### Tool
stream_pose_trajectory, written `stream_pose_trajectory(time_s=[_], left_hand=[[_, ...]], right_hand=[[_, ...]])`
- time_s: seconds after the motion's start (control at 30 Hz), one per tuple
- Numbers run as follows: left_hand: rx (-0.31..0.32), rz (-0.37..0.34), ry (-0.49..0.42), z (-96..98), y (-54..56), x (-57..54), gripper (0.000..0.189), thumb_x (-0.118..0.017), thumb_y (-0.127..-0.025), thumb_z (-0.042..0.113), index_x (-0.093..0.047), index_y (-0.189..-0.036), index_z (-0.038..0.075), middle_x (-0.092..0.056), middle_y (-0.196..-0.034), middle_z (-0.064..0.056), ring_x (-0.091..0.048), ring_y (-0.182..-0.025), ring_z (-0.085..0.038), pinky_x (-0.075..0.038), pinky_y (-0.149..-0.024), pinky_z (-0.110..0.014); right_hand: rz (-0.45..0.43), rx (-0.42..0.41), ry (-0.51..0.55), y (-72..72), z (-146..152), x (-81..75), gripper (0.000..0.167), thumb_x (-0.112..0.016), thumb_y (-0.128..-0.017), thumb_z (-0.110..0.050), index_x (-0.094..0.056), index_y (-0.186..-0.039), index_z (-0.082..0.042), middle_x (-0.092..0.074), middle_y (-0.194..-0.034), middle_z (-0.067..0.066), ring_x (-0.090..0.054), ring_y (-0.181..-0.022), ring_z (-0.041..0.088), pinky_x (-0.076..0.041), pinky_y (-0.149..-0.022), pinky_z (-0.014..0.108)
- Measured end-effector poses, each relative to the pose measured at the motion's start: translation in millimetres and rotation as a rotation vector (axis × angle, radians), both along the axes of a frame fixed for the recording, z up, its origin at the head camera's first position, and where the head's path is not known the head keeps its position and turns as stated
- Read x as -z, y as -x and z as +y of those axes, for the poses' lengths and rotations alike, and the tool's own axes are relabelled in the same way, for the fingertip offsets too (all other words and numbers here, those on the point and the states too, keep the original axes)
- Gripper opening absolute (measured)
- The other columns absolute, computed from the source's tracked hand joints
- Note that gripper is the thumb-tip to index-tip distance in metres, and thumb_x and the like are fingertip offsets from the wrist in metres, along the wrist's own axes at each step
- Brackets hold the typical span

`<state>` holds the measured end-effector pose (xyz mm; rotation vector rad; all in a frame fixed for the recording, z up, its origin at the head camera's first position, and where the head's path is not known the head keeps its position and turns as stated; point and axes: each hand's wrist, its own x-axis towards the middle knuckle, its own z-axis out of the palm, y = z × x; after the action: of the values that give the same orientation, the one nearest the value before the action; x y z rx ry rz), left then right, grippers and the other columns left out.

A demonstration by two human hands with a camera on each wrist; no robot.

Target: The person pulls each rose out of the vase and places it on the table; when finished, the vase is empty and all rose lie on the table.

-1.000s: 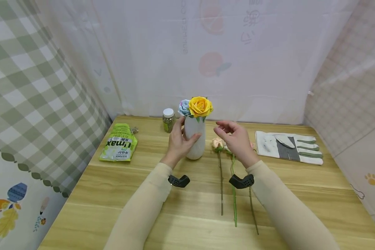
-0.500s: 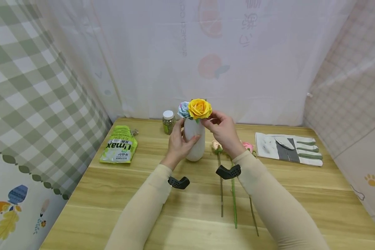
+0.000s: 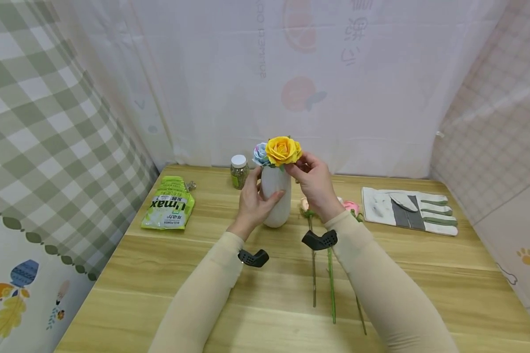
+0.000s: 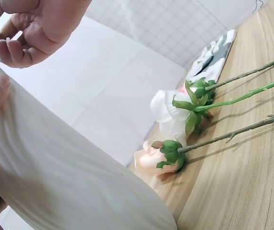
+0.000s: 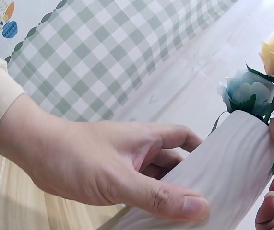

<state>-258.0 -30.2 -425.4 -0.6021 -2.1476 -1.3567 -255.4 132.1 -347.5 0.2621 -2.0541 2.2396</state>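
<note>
My left hand grips a white ribbed vase, its thumb across the front. A yellow artificial rose and a pale blue rose stand in the vase mouth. My right hand pinches the yellow rose just below its bloom, beside the rim. In the right wrist view its thumb and fingertips, partly cut off by the frame edge, are around the rose's green leaves. Three more roses lie right of the vase: a peach one, a white one and a pink one, stems toward me.
A green pouch lies at the left, with a small clear item beside it. Behind the vase is a jar with a white lid. A white and grey work glove lies at the right of the wooden table.
My right hand has moved left and up, from open air beside the vase to the yellow rose, and pinches it. My left hand keeps its grip on the vase.
</note>
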Motion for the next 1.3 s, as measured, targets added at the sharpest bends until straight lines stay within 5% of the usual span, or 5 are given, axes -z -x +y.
stream_pose_trajectory(time_s=[0.17,0.4,0.67,1.0,1.3], left_hand=[[0.006,0.005,-0.002,-0.1,1.4,-0.5,0.075,-0.077,-0.082,0.025,-0.035,-0.141,0.008,-0.047,-0.133,-0.012,-0.051,-0.12,-0.024,-0.052,-0.091,-0.043],[0.009,0.009,-0.013,-1.1,1.5,1.2,0.075,-0.078,-0.082,0.024,-0.035,-0.141,0.008,-0.048,-0.132,-0.012,-0.051,-0.119,-0.024,-0.051,-0.092,-0.042],[0.005,0.012,-0.005,-1.4,1.9,2.9,0.076,-0.078,-0.082,0.025,-0.035,-0.142,0.005,-0.048,-0.131,-0.013,-0.051,-0.118,-0.023,-0.051,-0.092,-0.039],[0.02,0.018,-0.005,-1.2,3.0,0.3,0.074,-0.077,-0.082,0.024,-0.034,-0.14,0.006,-0.048,-0.129,-0.014,-0.051,-0.119,-0.023,-0.05,-0.095,-0.039],[0.008,0.017,-0.017,-1.1,3.5,1.1,0.075,-0.079,-0.081,0.023,-0.035,-0.14,0.005,-0.05,-0.127,-0.015,-0.052,-0.118,-0.025,-0.049,-0.095,-0.04]], right_hand=[[-0.02,-0.026,0.025,2.5,-2.8,-5.0,0.038,-0.07,-0.089,-0.013,-0.06,-0.124,-0.003,-0.052,-0.094,0.003,-0.045,-0.085,0.014,-0.041,-0.064,0.024],[-0.055,-0.071,0.043,5.8,-5.6,-7.6,0.035,-0.06,-0.091,0.0,-0.058,-0.126,0.002,-0.056,-0.101,0.003,-0.046,-0.087,0.015,-0.039,-0.068,0.025],[-0.063,-0.002,0.099,5.9,-4.6,-7.9,0.031,-0.062,-0.091,0.0,-0.062,-0.121,0.006,-0.059,-0.096,0.002,-0.048,-0.084,0.015,-0.04,-0.067,0.024],[0.02,-0.001,0.188,9.8,1.5,-23.6,0.013,-0.071,-0.087,-0.009,-0.075,-0.099,-0.011,-0.064,-0.097,0.0,-0.051,-0.08,0.013,-0.04,-0.061,0.023],[0.192,0.026,-0.051,8.0,2.2,-8.5,0.032,-0.067,-0.089,-0.004,-0.065,-0.12,0.001,-0.068,-0.109,0.008,-0.061,-0.09,0.013,-0.052,-0.077,0.021]])
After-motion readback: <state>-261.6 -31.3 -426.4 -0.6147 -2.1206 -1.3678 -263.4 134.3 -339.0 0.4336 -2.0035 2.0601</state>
